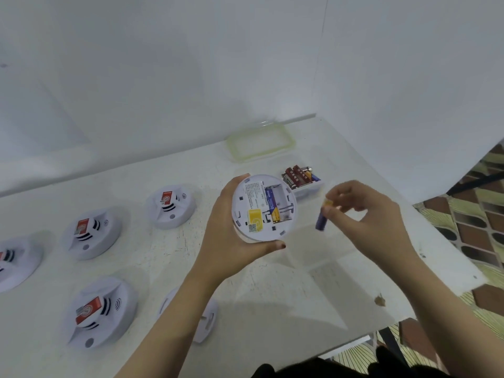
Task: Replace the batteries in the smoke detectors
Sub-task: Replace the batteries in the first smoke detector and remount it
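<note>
Step in hand is judged to be the cell swap on one unit: a smoke detector [263,207] is held back-side up, its battery bay uncovered. One blue-and-yellow cell [272,207] is seated in the left slot; the slot beside it [283,200] is seen to be empty. The detector is cupped from below and from the left by the left hand [226,233], fingers curled round the rim and the thumb tip pressed at the lower edge. A purple battery [321,221] with a yellow end is pinched between thumb and fingertips of the right hand [365,214], held roughly upright just to the right of the detector and clear of it. Whether this cell is a spent one or a fresh one cannot be told. If spent, it is to be set aside and a replacement taken from the clear container [308,188] just behind the detector, where red batteries [296,177] are stacked. If fresh, it is to be turned to the right polarity, laid along the empty slot and pressed in against the spring. The container lid [260,144] lies further back on the white table [300,282]. Four more detectors [91,233] are set face-up to the left, well apart from both hands, and a loose mounting plate [206,320] lies partly hidden under the left forearm.
</note>
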`<action>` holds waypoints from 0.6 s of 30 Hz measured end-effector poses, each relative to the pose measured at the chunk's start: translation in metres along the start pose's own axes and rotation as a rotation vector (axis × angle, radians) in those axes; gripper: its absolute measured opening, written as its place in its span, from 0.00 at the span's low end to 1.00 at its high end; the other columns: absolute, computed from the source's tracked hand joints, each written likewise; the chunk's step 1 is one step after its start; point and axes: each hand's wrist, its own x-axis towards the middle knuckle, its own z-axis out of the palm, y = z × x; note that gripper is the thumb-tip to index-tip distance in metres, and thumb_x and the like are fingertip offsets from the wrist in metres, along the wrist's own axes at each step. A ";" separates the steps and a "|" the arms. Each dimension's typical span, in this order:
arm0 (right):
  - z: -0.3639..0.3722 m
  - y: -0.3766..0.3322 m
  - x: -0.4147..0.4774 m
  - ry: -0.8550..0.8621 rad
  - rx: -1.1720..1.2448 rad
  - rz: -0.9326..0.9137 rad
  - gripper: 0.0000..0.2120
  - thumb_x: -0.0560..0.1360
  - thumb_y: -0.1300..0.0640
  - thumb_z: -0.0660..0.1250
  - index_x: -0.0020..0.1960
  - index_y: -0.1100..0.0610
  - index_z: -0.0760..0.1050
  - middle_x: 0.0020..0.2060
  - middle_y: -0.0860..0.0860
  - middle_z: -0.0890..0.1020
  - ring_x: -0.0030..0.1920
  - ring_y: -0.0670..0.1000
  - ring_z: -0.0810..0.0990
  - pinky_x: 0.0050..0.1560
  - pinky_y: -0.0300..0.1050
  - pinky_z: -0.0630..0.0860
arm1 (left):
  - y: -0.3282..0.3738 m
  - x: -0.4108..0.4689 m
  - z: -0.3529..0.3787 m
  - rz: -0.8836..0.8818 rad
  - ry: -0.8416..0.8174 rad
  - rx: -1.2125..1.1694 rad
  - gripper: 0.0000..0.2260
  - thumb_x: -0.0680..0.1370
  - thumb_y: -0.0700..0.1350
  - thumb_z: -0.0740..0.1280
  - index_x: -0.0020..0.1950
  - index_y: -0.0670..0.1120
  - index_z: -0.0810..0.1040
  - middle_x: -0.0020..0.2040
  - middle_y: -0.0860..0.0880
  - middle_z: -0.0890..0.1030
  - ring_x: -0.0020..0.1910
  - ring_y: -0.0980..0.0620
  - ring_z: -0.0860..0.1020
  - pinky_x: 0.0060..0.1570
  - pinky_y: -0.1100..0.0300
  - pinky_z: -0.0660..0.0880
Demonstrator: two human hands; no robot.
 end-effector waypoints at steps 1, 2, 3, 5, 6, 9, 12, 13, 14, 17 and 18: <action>-0.002 0.007 0.001 -0.073 -0.083 0.037 0.07 0.71 0.60 0.70 0.40 0.49 0.77 0.34 0.39 0.82 0.41 0.37 0.79 0.39 0.25 0.68 | -0.002 0.001 0.001 -0.003 -0.005 -0.008 0.43 0.58 0.59 0.79 0.69 0.62 0.62 0.65 0.62 0.71 0.67 0.55 0.70 0.65 0.52 0.72; -0.002 0.013 0.000 -0.132 -0.160 0.051 0.07 0.71 0.58 0.70 0.40 0.46 0.76 0.34 0.39 0.82 0.43 0.39 0.79 0.39 0.25 0.68 | -0.003 0.002 0.003 -0.007 -0.013 -0.012 0.44 0.58 0.59 0.79 0.69 0.61 0.62 0.66 0.61 0.71 0.68 0.55 0.70 0.66 0.51 0.72; -0.002 0.016 0.000 -0.157 -0.210 0.044 0.07 0.72 0.57 0.70 0.41 0.44 0.76 0.36 0.37 0.81 0.45 0.40 0.79 0.41 0.25 0.67 | -0.004 0.003 0.004 -0.012 -0.021 -0.013 0.44 0.58 0.60 0.79 0.70 0.59 0.62 0.66 0.60 0.70 0.68 0.54 0.70 0.66 0.49 0.71; 0.001 0.014 0.000 -0.128 -0.180 -0.017 0.07 0.73 0.55 0.68 0.46 0.43 0.76 0.39 0.34 0.79 0.48 0.40 0.77 0.45 0.26 0.67 | -0.005 0.004 0.007 -0.017 -0.039 -0.014 0.46 0.58 0.61 0.79 0.71 0.56 0.62 0.67 0.58 0.70 0.68 0.53 0.70 0.65 0.46 0.71; 0.002 0.010 0.001 -0.115 -0.131 -0.063 0.08 0.74 0.54 0.68 0.50 0.42 0.76 0.42 0.33 0.79 0.49 0.39 0.77 0.47 0.26 0.68 | -0.005 0.005 0.009 -0.018 -0.046 -0.013 0.46 0.58 0.60 0.79 0.71 0.56 0.62 0.67 0.59 0.70 0.68 0.53 0.70 0.65 0.46 0.71; 0.005 -0.002 0.007 -0.204 -0.110 -0.259 0.15 0.75 0.52 0.65 0.60 0.38 0.72 0.56 0.31 0.75 0.57 0.35 0.74 0.54 0.24 0.67 | -0.004 0.007 0.012 -0.009 -0.067 -0.001 0.45 0.59 0.57 0.80 0.71 0.57 0.62 0.66 0.63 0.69 0.68 0.55 0.70 0.65 0.49 0.72; 0.007 -0.002 0.016 -0.324 -0.181 -0.318 0.22 0.76 0.52 0.66 0.66 0.36 0.66 0.63 0.34 0.70 0.67 0.33 0.63 0.64 0.29 0.62 | -0.004 0.007 0.014 -0.005 -0.091 -0.002 0.44 0.59 0.55 0.80 0.70 0.58 0.61 0.65 0.66 0.68 0.67 0.57 0.70 0.64 0.53 0.73; 0.007 -0.002 0.019 -0.334 -0.196 -0.332 0.23 0.76 0.52 0.66 0.67 0.37 0.66 0.65 0.38 0.70 0.68 0.35 0.63 0.65 0.33 0.64 | -0.005 0.007 0.014 -0.005 -0.101 -0.006 0.45 0.59 0.54 0.80 0.70 0.58 0.61 0.66 0.66 0.68 0.67 0.56 0.70 0.64 0.53 0.73; 0.007 -0.001 0.021 -0.338 -0.218 -0.346 0.23 0.76 0.52 0.67 0.68 0.39 0.67 0.67 0.42 0.72 0.69 0.39 0.65 0.65 0.38 0.67 | -0.005 0.007 0.014 -0.003 -0.111 -0.014 0.45 0.59 0.54 0.80 0.71 0.57 0.60 0.66 0.66 0.68 0.67 0.55 0.70 0.63 0.53 0.73; 0.006 -0.002 0.027 -0.345 -0.273 -0.412 0.22 0.74 0.52 0.70 0.67 0.47 0.72 0.65 0.48 0.76 0.64 0.48 0.75 0.59 0.51 0.76 | -0.006 0.007 0.014 0.009 -0.131 -0.022 0.44 0.60 0.53 0.80 0.71 0.57 0.60 0.65 0.67 0.68 0.67 0.56 0.70 0.62 0.62 0.72; 0.005 -0.002 0.028 -0.349 -0.284 -0.436 0.22 0.73 0.52 0.70 0.67 0.49 0.73 0.63 0.49 0.77 0.62 0.49 0.77 0.56 0.52 0.78 | -0.006 0.007 0.014 0.011 -0.137 -0.024 0.44 0.60 0.53 0.80 0.70 0.57 0.60 0.65 0.67 0.68 0.66 0.57 0.70 0.62 0.64 0.72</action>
